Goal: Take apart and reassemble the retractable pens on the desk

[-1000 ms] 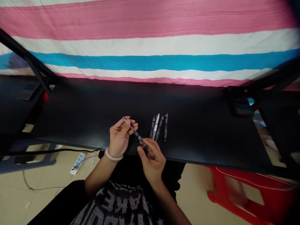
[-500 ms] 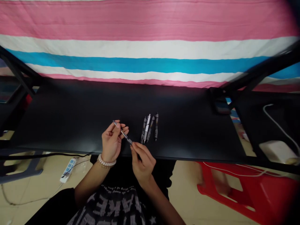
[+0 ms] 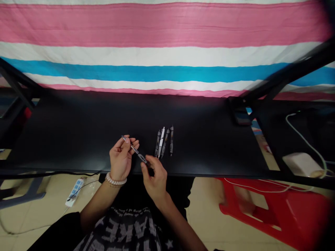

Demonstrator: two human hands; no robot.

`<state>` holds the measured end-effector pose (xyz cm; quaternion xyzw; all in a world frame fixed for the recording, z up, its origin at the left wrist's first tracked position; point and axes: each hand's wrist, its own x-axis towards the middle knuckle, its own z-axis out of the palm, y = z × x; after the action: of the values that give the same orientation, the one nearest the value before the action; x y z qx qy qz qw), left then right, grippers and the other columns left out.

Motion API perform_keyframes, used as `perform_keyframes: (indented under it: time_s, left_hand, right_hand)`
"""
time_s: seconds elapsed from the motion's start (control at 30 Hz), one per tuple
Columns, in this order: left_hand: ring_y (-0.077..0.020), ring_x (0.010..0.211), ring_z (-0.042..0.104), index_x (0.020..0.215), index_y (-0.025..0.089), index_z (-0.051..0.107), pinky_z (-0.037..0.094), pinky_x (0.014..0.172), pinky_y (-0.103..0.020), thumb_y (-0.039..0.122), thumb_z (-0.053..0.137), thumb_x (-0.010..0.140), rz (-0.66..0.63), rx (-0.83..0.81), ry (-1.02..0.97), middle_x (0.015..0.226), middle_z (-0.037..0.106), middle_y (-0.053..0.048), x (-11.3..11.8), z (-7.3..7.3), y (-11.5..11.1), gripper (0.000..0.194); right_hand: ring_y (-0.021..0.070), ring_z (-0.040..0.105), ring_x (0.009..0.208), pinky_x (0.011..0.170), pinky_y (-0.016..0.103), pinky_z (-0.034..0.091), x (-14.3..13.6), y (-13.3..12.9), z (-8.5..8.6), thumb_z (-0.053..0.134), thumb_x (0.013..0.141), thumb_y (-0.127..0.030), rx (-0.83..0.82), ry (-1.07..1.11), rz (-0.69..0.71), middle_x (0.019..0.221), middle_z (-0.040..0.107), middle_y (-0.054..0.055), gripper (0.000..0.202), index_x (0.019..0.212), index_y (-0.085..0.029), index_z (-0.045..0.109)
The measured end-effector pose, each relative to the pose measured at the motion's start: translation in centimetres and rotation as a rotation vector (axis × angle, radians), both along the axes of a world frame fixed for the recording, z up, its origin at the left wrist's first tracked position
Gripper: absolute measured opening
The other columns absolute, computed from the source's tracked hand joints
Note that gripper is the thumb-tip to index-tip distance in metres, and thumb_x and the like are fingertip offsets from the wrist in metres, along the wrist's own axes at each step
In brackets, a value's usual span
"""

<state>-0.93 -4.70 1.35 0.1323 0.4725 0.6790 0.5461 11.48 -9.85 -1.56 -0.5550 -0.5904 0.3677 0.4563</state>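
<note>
A slim grey-and-silver pen (image 3: pixel 135 150) slants between my two hands, above the near edge of the black table. My left hand (image 3: pixel 122 157), palm turned up, pinches its upper end between thumb and fingers. The pen's dark grip end points down to the right, where the thumb and forefinger of my right hand (image 3: pixel 155 177) close around its tip. To the right, on the table, lie a white pen (image 3: pixel 161 139) and several dark grey pens (image 3: pixel 171 141), roughly side by side and close together.
The black table (image 3: pixel 91 118) has a striped cloth (image 3: pixel 167 28) hanging behind it. Black frame bars rise at both sides. A dark phone-like object (image 3: pixel 243 116) lies at the back right. Below are a red stool (image 3: pixel 300 216) and a white power strip (image 3: pixel 74 192).
The right thumb and fingers have shifted slightly and loosened at the pen's grip end, showing more of it. The left hand keeps its pinch. The whole view has moved a little.
</note>
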Motion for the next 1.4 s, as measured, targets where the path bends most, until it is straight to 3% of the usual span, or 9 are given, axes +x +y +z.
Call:
perform_keyframes:
  time_s: [0.23,0.4,0.53,0.73,0.83,0.97,1.1,1.2,1.4]
  left_hand:
    - [-0.0145,0.083,0.075,0.098,0.016,0.071,0.061,0.083,-0.028,0.03,0.085,0.076,0.007,0.026,0.002,0.088,0.076,-0.004,0.2,0.4,0.0,0.03]
    - [-0.0128,0.082,0.075,0.098,0.018,0.072,0.061,0.084,-0.026,0.03,0.084,0.078,-0.091,0.067,-0.016,0.088,0.075,-0.003,0.1,1.0,-0.1,0.027]
    - [-0.0123,0.079,0.074,0.099,0.019,0.072,0.062,0.079,-0.025,0.031,0.082,0.08,-0.159,0.083,-0.024,0.088,0.074,-0.002,-0.2,1.4,0.0,0.026]
    - [-0.0119,0.077,0.073,0.099,0.018,0.072,0.061,0.079,-0.025,0.032,0.083,0.078,-0.111,0.08,0.013,0.086,0.073,-0.002,-0.1,1.3,0.0,0.028]
    - [-0.0117,0.078,0.072,0.1,0.019,0.071,0.06,0.08,-0.026,0.031,0.082,0.081,-0.13,0.092,-0.006,0.087,0.072,-0.002,0.0,1.2,-0.1,0.025]
    - [-0.01,0.074,0.068,0.099,0.019,0.069,0.058,0.074,-0.023,0.029,0.079,0.083,-0.185,0.103,-0.087,0.088,0.07,-0.002,0.0,1.6,-0.1,0.021]
    - [-0.0048,0.042,0.039,0.095,0.017,0.066,0.04,0.044,-0.018,0.052,0.065,0.09,-0.23,0.055,-0.309,0.056,0.046,0.006,-0.3,2.3,-0.2,0.035]
    - [-0.0052,0.035,0.017,0.089,0.018,0.064,0.021,0.036,-0.018,0.04,0.06,0.09,-0.25,-0.01,-0.387,0.047,0.027,0.011,-0.6,2.4,-0.2,0.022]
    - [-0.0065,0.036,0.015,0.091,0.019,0.063,0.019,0.038,-0.02,0.046,0.057,0.088,-0.293,-0.016,-0.396,0.046,0.024,0.011,-1.5,2.2,-0.1,0.028]
  right_hand:
    - [0.0147,0.067,0.063,0.058,0.025,0.055,0.2,0.1,0.9,0.057,0.096,-0.045,-0.091,0.087,0.025,0.081,0.074,0.007,0.03,0.094,-0.019,0.07]
    - [0.0058,0.031,0.028,0.031,0.019,0.021,0.4,0.8,1.7,0.05,0.093,-0.066,-0.694,0.665,0.195,0.04,0.046,-0.007,0.052,0.068,-0.02,0.054]
    - [0.0042,0.017,0.027,0.029,0.018,0.017,0.0,0.7,2.2,0.059,0.086,-0.066,-0.976,1.019,0.394,0.037,0.031,-0.013,0.05,0.065,-0.024,0.043]
    - [0.0132,0.062,0.055,0.049,0.024,0.05,-0.8,-0.6,2.0,0.058,0.089,-0.065,-0.47,0.606,0.12,0.078,0.071,0.003,0.051,0.113,-0.02,0.06]
    - [0.0102,0.055,0.047,0.046,0.021,0.045,-0.4,-0.6,1.6,0.056,0.094,-0.058,-0.371,0.398,0.094,0.063,0.064,-0.001,0.041,0.099,-0.019,0.066]
    - [0.0062,0.036,0.031,0.034,0.018,0.026,-0.2,-0.2,1.4,0.045,0.098,-0.059,-0.585,0.593,0.277,0.047,0.051,-0.006,0.046,0.085,-0.018,0.061]
    - [0.0097,0.053,0.044,0.044,0.02,0.041,-0.4,-0.7,1.1,0.049,0.099,-0.049,-0.34,0.3,0.247,0.058,0.06,-0.002,0.036,0.093,-0.018,0.065]
    - [0.0134,0.062,0.055,0.056,0.024,0.049,-0.5,-1.3,0.4,0.048,0.101,-0.036,-0.119,0.043,0.256,0.065,0.065,0.0,0.026,0.101,-0.018,0.067]
    - [0.0134,0.061,0.054,0.055,0.024,0.047,-0.6,-1.2,0.0,0.047,0.101,-0.032,-0.064,-0.038,0.304,0.065,0.064,-0.001,0.024,0.103,-0.018,0.066]
